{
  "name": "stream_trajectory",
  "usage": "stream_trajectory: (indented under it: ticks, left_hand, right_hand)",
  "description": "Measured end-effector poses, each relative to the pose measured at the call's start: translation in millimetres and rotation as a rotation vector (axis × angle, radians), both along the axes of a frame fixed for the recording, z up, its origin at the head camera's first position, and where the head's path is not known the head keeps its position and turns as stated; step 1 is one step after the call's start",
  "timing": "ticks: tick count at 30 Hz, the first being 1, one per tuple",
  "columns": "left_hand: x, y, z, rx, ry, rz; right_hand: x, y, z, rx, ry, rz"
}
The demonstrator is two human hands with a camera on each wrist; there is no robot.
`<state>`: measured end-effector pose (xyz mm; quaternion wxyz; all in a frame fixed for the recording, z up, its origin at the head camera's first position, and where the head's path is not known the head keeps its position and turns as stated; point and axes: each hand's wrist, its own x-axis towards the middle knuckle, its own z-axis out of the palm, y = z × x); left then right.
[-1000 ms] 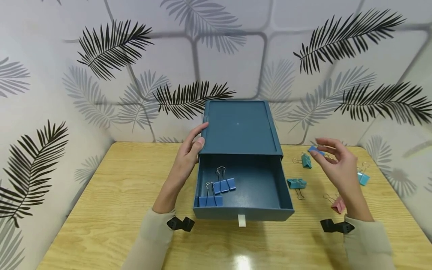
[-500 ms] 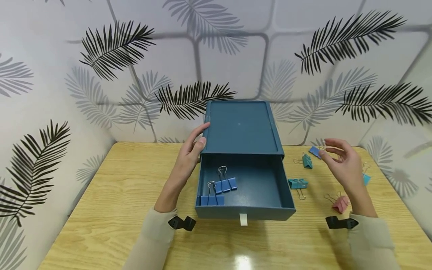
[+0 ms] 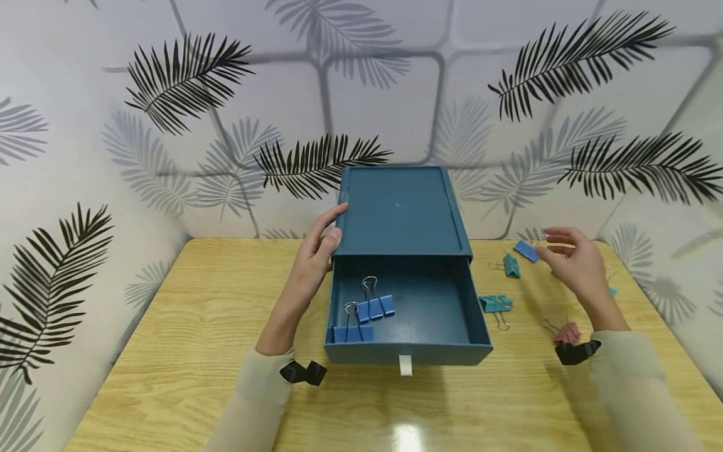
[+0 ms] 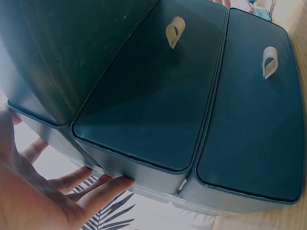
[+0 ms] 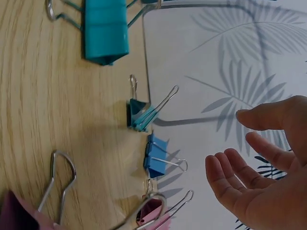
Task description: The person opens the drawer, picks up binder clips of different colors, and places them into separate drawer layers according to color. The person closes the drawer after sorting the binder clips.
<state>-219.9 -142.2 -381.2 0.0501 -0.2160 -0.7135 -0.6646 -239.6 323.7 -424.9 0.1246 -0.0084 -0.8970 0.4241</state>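
My left hand rests against the left side of a dark blue drawer box, fingers along its side wall in the left wrist view. The box's top drawer is pulled out. Two blue binder clips, one at the left front corner and one behind it, lie inside. My right hand hovers over the right side of the table, fingers loosely bent and holding nothing. Nearest to it is a blue binder clip on the table, also seen in the right wrist view.
Around my right hand lie a teal binder clip, a larger teal one and a pink one. A light blue clip is mostly hidden behind that hand. Two lower drawers are closed. A leaf-patterned wall stands behind.
My right hand has shifted to the right, its fingertips drawing off the blue binder clip they overlapped before. The left hand, the box and the clips in the drawer stay put.
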Motion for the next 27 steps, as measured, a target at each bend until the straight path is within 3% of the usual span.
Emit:
stream_trajectory:
  ticks: [11,18,27]
  left_hand:
    - [-2.2,-0.8,0.3,0.004,0.000,-0.013]
    - [-1.0,-1.4,-0.8,-0.003,0.006,-0.001]
    - [-0.2,-1.8,-1.0,0.003,0.002,-0.005]
  right_hand:
    - [-22.0,11.2,-2.5,-0.008,-0.160,0.044]
    - [-35.1,16.6,-11.7,0.102,-0.269,0.065]
    - [-46.8,20.9,-19.3,0.151,-0.299,0.074]
